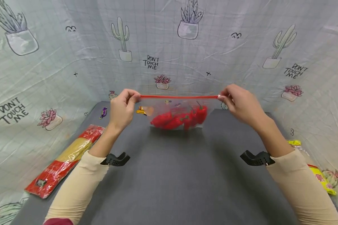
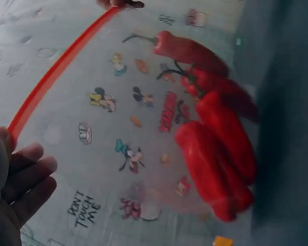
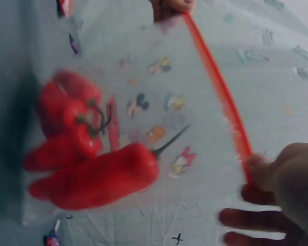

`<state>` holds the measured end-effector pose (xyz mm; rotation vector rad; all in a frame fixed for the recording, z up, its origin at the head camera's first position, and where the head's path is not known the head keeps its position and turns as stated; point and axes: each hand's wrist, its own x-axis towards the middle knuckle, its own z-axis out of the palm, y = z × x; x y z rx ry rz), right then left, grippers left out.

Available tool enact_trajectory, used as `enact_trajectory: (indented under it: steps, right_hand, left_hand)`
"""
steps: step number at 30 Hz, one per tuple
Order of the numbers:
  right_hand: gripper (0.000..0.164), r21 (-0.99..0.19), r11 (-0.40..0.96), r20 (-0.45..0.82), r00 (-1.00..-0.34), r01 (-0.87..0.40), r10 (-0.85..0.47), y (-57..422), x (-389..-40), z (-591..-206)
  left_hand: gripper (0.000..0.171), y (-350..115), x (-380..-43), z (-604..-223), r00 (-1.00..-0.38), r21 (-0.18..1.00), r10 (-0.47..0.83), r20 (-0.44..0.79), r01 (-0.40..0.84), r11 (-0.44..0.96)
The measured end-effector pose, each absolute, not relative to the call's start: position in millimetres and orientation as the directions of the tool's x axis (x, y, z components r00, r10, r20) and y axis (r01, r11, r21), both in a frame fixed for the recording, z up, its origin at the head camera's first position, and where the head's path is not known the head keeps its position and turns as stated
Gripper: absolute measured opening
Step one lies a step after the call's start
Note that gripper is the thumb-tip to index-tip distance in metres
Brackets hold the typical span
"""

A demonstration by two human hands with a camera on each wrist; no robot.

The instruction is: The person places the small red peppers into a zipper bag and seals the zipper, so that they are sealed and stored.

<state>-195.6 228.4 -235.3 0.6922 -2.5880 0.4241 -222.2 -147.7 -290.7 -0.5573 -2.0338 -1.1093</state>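
Note:
A clear zip bag [image 1: 163,104] with a red zip strip along its top hangs stretched between both hands over the grey table. Several red peppers [image 1: 183,118] with green stems lie in its bottom. My left hand [image 1: 123,107] pinches the left end of the strip between thumb and index finger, and my right hand [image 1: 242,101] pinches the right end. Cartoon figures printed on the bag [image 2: 105,100] show in the left wrist view. From the right wrist, one pepper [image 3: 108,177] lies nearest, its long stem pointing toward the red strip [image 3: 220,92].
On the left lies a long red-and-yellow packet [image 1: 66,159], with a purple-wrapped candy [image 1: 103,112] beyond it. A gold-wrapped candy [image 1: 140,110] shows beside the bag. Yellow packaging [image 1: 319,178] lies at the right edge, partly behind the right arm. A cactus-print curtain [image 1: 169,47] encloses the table.

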Motion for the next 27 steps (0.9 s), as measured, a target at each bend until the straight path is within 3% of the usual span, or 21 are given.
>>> enact_trajectory:
  steps: [4, 10, 16, 22, 24, 27]
  right_hand:
    - [0.000, -0.266, 0.725, 0.264, -0.771, -0.635, -0.579, 243, -172, -260]
    - [0.005, -0.461, 0.601, 0.006, -0.680, -0.653, -0.734, 251, -136, -316]
    - [0.009, -0.551, 0.552, -0.054, -0.634, -0.626, -0.772, 248, -120, -365]
    - [0.014, -0.573, 0.556, -0.065, -0.643, -0.601, -0.763, 247, -115, -377]
    - [0.013, -0.556, 0.563, -0.034, -0.660, -0.611, -0.751, 246, -115, -373]
    - [0.007, -0.491, 0.572, 0.112, -0.698, -0.657, -0.707, 242, -118, -360]
  left_hand:
    - [0.004, -164, -191, -321, -0.569, 0.340, 0.324, 0.756, 0.764, 0.549]
    - [0.006, -181, -137, -373, -0.601, 0.344, 0.617, 0.507, 0.798, 0.495]
    - [0.005, -185, -117, -418, -0.597, 0.297, 0.686, 0.416, 0.802, 0.518]
    - [0.006, -184, -114, -427, -0.555, 0.224, 0.724, 0.409, 0.831, 0.510]
    - [0.003, -182, -117, -419, -0.565, 0.210, 0.712, 0.417, 0.822, 0.530]
    - [0.005, -177, -126, -398, -0.582, 0.193, 0.663, 0.470, 0.801, 0.566]
